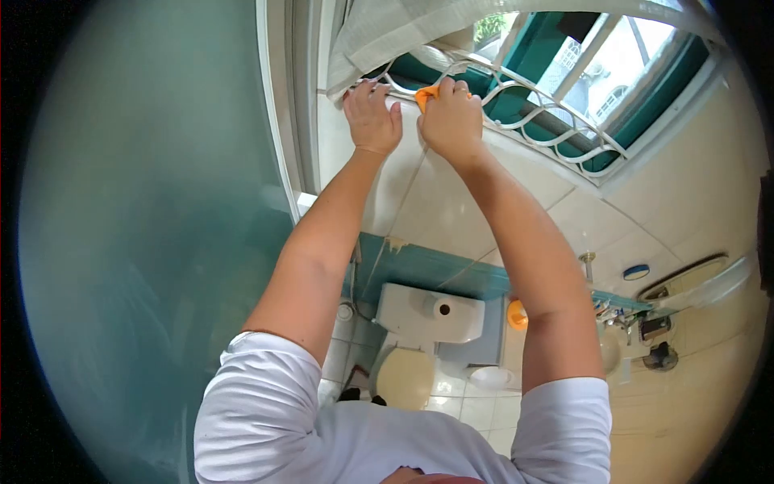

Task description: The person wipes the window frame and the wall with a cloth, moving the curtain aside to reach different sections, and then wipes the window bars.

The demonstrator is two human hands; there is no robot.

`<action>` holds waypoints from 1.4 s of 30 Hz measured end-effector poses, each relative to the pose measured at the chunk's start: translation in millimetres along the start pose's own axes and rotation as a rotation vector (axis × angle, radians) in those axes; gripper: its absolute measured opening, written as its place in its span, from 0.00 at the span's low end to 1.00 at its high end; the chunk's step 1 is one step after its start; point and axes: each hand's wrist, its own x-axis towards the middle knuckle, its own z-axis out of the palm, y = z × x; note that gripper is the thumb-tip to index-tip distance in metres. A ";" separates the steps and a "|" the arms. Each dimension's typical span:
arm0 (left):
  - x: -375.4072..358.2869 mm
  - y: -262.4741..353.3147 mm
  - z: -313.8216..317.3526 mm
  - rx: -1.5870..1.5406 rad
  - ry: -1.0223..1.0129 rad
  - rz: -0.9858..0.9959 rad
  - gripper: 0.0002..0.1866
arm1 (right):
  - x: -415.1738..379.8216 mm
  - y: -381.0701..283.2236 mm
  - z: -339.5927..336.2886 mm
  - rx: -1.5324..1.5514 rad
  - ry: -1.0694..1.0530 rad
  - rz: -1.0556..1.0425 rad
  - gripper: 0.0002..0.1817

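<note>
Two bare hands reach up at 12 o'clock from two white sleeves (260, 403) of creased fabric. The right hand (453, 121) is clenched on one orange cloth (426, 98), soft and bunched, at the foot of one white grille (555, 143). The grille's curved, looping bars run towards 2 o'clock, before one green-framed window (597, 81). At the cloth's 9 o'clock, the left hand (374, 121) has its fingers apart, beside smooth pale wall tiles (451, 194). One thin white curtain (387, 40) drapes above; one toilet (403, 310) with a boxy tank stands at 6 o'clock
</note>
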 end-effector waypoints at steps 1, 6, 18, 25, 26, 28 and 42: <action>-0.4 0.0 0.4 -0.009 0.014 0.009 0.18 | 4.6 -3.1 1.5 -0.025 -0.026 0.004 0.16; -0.4 0.3 3.7 -0.072 0.041 -0.052 0.18 | 8.5 -11.9 3.5 -0.019 -0.035 0.096 0.17; -2.6 16.0 9.2 0.024 0.088 -0.143 0.18 | 17.0 -18.7 -10.7 -0.133 -0.279 0.066 0.17; -4.7 11.3 11.6 -0.006 0.084 -0.095 0.19 | 2.9 -14.7 -2.6 -0.134 -0.142 0.040 0.14; -6.4 10.3 12.6 -0.020 0.080 -0.096 0.19 | 4.3 -15.0 -0.6 -0.119 -0.134 0.042 0.14; -6.3 11.1 11.2 -0.050 0.066 -0.107 0.18 | 6.6 -13.3 0.7 -0.094 -0.130 0.044 0.14; -5.4 16.8 6.9 -0.005 0.103 -0.108 0.18 | 6.4 4.9 7.5 0.195 0.035 -0.010 0.15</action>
